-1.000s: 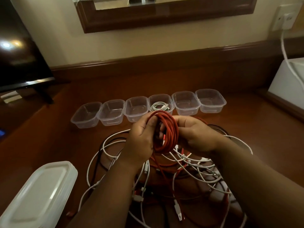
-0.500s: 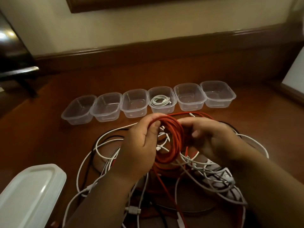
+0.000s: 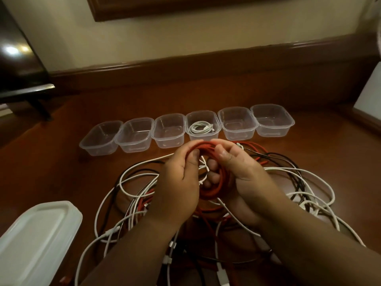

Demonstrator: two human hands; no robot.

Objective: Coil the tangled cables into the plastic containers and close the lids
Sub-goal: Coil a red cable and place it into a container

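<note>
A red cable coil hangs between both hands above a tangle of white, black and red cables on the wooden table. My left hand grips the coil's left side, thumb over the top strands. My right hand holds the right side, fingers curled through the loop. Behind the hands stands a row of several clear plastic containers without lids. The fourth one from the left holds a coiled white cable; the others look empty.
A stack of white plastic lids lies at the front left. A dark TV on its stand is at the back left, a white box at the right edge. The wall and wooden ledge close off the back.
Both hands have brought the red coil a little forward and flatter, its top strands now spread between the thumbs. The head camera has tilted slightly, bringing the picture frame back into view.
</note>
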